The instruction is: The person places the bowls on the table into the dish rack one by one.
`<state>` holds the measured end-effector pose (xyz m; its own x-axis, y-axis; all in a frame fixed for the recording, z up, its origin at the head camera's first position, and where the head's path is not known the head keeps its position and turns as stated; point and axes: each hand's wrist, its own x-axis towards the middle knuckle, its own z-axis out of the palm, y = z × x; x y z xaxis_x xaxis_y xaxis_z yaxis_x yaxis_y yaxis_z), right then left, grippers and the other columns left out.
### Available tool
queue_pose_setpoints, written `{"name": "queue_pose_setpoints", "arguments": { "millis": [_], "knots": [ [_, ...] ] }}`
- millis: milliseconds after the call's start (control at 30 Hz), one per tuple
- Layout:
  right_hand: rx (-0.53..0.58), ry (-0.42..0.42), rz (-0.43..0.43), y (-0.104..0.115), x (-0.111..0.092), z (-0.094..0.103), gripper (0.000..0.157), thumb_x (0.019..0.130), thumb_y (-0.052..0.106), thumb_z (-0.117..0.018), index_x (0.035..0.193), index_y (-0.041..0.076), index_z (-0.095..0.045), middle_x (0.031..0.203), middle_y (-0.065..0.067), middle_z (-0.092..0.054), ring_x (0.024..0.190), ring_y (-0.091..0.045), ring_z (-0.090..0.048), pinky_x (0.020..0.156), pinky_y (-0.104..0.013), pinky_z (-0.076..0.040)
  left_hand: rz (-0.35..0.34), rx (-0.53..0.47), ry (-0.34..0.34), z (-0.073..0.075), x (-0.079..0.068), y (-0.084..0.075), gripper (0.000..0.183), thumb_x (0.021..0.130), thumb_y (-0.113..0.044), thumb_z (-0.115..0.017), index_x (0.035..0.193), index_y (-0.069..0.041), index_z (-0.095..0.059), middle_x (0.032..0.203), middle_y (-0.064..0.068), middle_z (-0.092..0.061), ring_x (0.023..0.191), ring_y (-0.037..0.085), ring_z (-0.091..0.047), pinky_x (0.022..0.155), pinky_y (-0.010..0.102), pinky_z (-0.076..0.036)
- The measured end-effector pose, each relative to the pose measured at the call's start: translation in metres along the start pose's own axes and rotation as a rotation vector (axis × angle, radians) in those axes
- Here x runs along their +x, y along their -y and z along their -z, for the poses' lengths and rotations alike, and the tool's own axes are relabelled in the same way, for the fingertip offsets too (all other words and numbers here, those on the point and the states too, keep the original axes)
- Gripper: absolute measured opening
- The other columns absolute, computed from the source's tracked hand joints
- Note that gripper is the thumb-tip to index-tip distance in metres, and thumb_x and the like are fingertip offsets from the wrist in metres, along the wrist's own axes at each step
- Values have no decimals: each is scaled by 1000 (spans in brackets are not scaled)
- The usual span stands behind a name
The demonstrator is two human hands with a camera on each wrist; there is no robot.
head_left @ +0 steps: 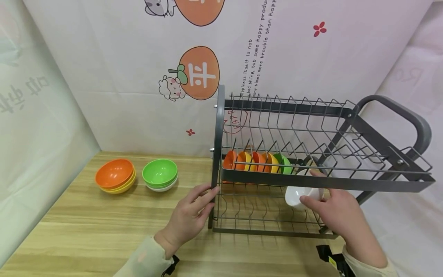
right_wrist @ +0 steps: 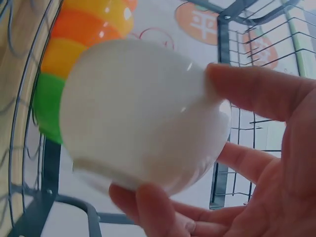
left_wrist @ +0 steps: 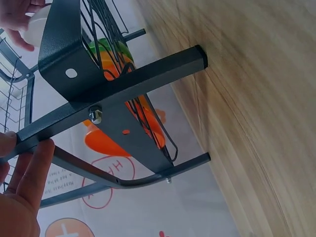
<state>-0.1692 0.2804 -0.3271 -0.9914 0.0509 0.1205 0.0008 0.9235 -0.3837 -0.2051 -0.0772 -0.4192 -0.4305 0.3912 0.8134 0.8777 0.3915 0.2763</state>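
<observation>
The white bowl (head_left: 300, 196) sits in the right hand (head_left: 340, 215), thumb on one side and fingers curled under the other, so the grip is clamped on its rim and base. It hangs at the front of the dish rack (head_left: 311, 181), just below the upper tier's front bar and beside the green end of the row of coloured bowls (head_left: 256, 161) standing on edge there. The bowl lies on its side, its short axis roughly level and its opening apparently turned left. To seat it well, it probably should stay on edge, parallel to its neighbours, and slide between two wires. The left hand (head_left: 190, 215) rests straight-fingered against the rack's left upright, steadying it on the worktop (head_left: 104, 223).
</observation>
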Motion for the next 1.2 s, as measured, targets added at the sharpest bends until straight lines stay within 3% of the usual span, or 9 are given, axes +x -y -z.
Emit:
{"name": "queue_pose_setpoints", "arguments": {
  "millis": [167,267,367,500,600,767,867,1100,1200],
  "knots": [
    [-71,20,-6,-6,16,-2,90,81,60,-59,146,6,-27,92,-23,-61,101,-49,-49,80,-62,-40,-3,-13,-25,-2,0,-1,44,88,-4,-62,131,-8,-54,124,11,-50,91,17,-58,62,13,-49],
    [-85,37,-8,-8,27,-5,90,81,54,-63,143,-1,-30,105,-25,-59,108,-50,-44,85,-65,-36,0,-17,-25,-2,0,-1,46,87,-2,-62,132,-8,-53,125,11,-50,91,16,-58,65,14,-50],
    [-96,60,20,-8,39,-9,84,82,44,-65,144,-1,-30,136,-30,-39,119,-54,-31,91,-67,-30,17,-18,-19,-3,-1,-2,49,86,-1,-62,133,-9,-52,126,10,-49,92,16,-58,68,16,-51],
    [-122,47,101,-9,55,-14,73,83,32,-64,143,2,-35,124,-21,-54,79,-37,-57,66,-48,-48,30,-17,-27,-4,-1,-2,49,86,-1,-62,133,-10,-53,127,10,-49,93,17,-58,71,18,-52],
    [-204,18,172,-13,65,-20,64,87,34,-59,139,1,-42,109,-16,-62,55,-27,-53,48,-36,-43,22,-10,-45,-5,-1,-2,48,87,-1,-62,133,-9,-53,127,10,-49,92,17,-59,71,19,-52],
    [-282,16,182,-17,76,-26,68,91,45,-54,138,-1,-39,124,-29,-50,99,-46,-53,75,-53,-48,23,-2,-49,-5,-2,-2,48,87,-2,-61,133,-10,-53,127,10,-50,93,18,-59,71,20,-52],
    [-255,33,145,-19,81,-28,69,91,41,-54,141,0,-33,121,-34,-49,106,-49,-48,82,-60,-44,30,3,-43,-5,-2,-3,49,86,-1,-62,134,-10,-52,126,10,-50,93,17,-59,72,20,-52],
    [-34,82,157,-39,96,-36,70,91,49,-50,146,11,-31,145,-21,-30,127,-44,-30,98,-61,-31,45,10,-35,-5,-3,-3,47,85,-1,-63,131,-8,-55,125,9,-50,94,17,-58,73,21,-52],
    [55,117,130,-46,102,-39,60,93,32,-49,146,11,-31,147,-18,-29,130,-43,-26,101,-61,-26,47,8,-35,-6,-3,-3,46,85,-1,-63,130,-7,-55,125,9,-50,94,17,-58,73,21,-52]
  ]
}}
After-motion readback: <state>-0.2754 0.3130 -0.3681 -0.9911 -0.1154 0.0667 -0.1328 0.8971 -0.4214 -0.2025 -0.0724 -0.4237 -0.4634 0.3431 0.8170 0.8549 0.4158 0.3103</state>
